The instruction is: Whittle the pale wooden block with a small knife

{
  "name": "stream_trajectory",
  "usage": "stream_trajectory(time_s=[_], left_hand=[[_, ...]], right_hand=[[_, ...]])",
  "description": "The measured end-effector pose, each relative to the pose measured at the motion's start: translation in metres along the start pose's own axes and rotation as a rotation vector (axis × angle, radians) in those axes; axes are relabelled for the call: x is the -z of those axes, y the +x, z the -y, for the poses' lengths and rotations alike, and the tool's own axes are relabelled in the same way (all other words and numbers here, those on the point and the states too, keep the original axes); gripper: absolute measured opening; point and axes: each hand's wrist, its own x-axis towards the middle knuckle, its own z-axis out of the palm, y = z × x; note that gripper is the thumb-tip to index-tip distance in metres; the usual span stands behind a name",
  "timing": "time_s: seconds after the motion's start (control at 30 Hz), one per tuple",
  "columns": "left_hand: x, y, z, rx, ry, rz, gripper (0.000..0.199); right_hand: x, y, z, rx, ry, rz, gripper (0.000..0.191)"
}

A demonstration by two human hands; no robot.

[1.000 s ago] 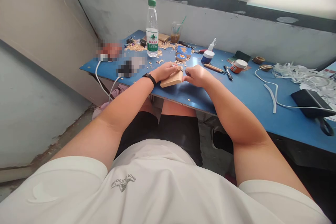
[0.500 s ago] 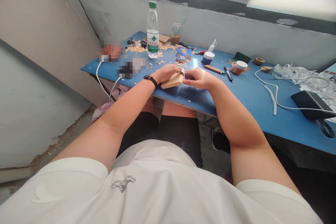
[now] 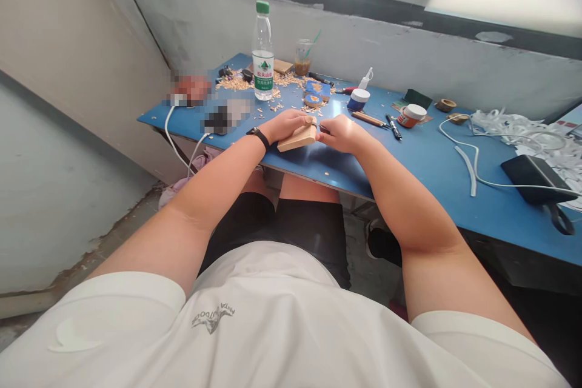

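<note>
A pale wooden block (image 3: 296, 142) is tilted above the front edge of the blue table. My left hand (image 3: 287, 125) is closed over its top and far side, with the thumb near the block's right end. Just right of the block, my right hand (image 3: 341, 133) is closed round a slim dark tool (image 3: 324, 129). Only a short piece of that tool shows, so its exact kind is hidden by the fingers. The right thumb is at the block's right end; whether it touches cannot be made out.
Wood shavings (image 3: 236, 80) lie round a water bottle (image 3: 263, 66) on the blue table (image 3: 409, 160). Farther back stands a drink cup (image 3: 302, 60). To the right are paint jars (image 3: 413, 116), pencil-like tools (image 3: 369, 119), a marker (image 3: 394, 127), white cable (image 3: 470, 176) and a black box (image 3: 536, 177).
My right hand has turned slightly and come closer to the block's right end, with less of the dark tool showing. The left hand keeps its hold on the block.
</note>
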Motion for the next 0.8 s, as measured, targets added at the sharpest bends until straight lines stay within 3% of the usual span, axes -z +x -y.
stream_trajectory(time_s=[0.1, 0.33, 0.43, 0.57, 0.8], left_hand=[[0.001, 0.0, 0.001, -0.006, 0.013, -0.007, 0.04], [0.0, 0.002, 0.005, 0.033, 0.096, -0.067, 0.056], [-0.001, 0.005, 0.004, 0.047, 0.144, -0.097, 0.055], [-0.005, 0.003, 0.001, 0.204, 0.063, -0.101, 0.044], [-0.004, -0.006, -0.002, -0.041, -0.023, -0.005, 0.035]], right_hand=[[0.001, 0.001, 0.004, -0.039, -0.013, -0.009, 0.049], [0.005, -0.001, 0.007, -0.117, -0.01, -0.03, 0.071], [0.009, -0.006, 0.007, -0.059, 0.062, -0.004, 0.066], [0.012, -0.014, 0.008, 0.086, 0.167, 0.047, 0.064], [0.011, -0.015, 0.014, 0.163, 0.258, 0.049, 0.065]])
